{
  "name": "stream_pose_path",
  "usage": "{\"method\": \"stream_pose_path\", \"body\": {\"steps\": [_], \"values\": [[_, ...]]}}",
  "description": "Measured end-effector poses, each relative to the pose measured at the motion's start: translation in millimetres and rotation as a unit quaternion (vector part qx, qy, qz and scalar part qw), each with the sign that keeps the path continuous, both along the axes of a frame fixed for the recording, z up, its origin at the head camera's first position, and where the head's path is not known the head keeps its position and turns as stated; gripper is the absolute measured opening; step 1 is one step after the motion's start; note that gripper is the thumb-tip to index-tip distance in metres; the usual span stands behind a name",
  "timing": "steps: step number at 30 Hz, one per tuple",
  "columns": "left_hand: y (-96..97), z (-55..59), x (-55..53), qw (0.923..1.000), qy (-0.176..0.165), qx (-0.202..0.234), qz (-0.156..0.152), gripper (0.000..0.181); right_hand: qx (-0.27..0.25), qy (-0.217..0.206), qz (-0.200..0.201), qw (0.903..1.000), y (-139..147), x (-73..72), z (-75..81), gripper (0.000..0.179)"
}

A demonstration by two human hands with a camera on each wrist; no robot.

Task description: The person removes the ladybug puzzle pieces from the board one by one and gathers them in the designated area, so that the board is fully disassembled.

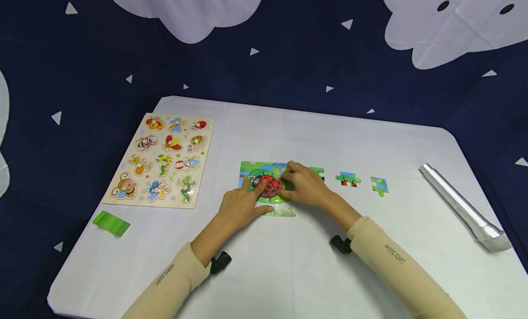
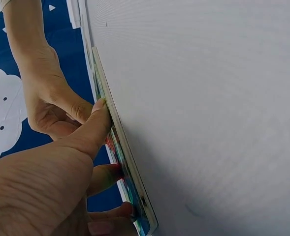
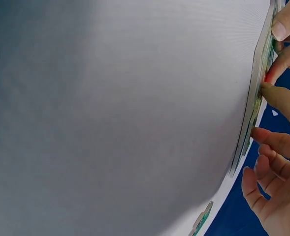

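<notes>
A ladybug jigsaw puzzle (image 1: 270,185) in a flat tray lies at the middle of the table. My left hand (image 1: 239,208) rests on its left and lower part, thumb and fingers spread; the left wrist view shows the thumb (image 2: 99,105) on the tray's edge. At the right side of the puzzle, my right hand (image 1: 306,186) bends over it and pinches a green puzzle piece (image 1: 287,185) between thumb and index finger. Its other fingers (image 3: 250,184) are loosely curled off the board. The hand partly hides the piece.
Right of the puzzle lie loose pieces: one green (image 1: 317,171) near the hand, one red-and-green (image 1: 348,178), one blue-and-green (image 1: 380,185). An insect peg board (image 1: 165,161) and a green strip (image 1: 111,223) lie left. A silver microphone-shaped object (image 1: 464,206) lies far right.
</notes>
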State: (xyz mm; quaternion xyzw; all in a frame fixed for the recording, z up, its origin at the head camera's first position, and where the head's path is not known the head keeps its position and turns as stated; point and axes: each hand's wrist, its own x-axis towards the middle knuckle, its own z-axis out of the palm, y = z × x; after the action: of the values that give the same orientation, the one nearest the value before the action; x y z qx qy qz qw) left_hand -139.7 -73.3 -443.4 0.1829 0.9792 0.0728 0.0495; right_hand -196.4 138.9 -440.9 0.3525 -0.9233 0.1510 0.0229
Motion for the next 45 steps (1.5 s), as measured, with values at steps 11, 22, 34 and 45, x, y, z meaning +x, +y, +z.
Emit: {"method": "stream_pose_path", "body": {"steps": [11, 22, 34, 45], "values": [[4.3, -0.8, 0.5, 0.9999, -0.010, 0.001, 0.001, 0.078, -0.011, -0.006, 0.010, 0.9999, 5.4, -1.1, 2.5, 0.041], [-0.6, -0.3, 2.6, 0.9999, -0.003, 0.009, 0.008, 0.077, -0.055, -0.059, -0.046, 0.9957, 78.5, 17.7, 11.8, 0.037], [-3.0, 0.8, 2.3, 0.9997, -0.015, 0.015, 0.011, 0.077, -0.039, -0.023, -0.113, 0.9925, 164.7, 60.1, 8.9, 0.043], [-0.6, 1.9, 3.0, 0.9997, 0.010, 0.023, 0.002, 0.077, -0.020, 0.001, -0.151, 0.9883, 203.3, 79.0, 6.5, 0.045]]}}
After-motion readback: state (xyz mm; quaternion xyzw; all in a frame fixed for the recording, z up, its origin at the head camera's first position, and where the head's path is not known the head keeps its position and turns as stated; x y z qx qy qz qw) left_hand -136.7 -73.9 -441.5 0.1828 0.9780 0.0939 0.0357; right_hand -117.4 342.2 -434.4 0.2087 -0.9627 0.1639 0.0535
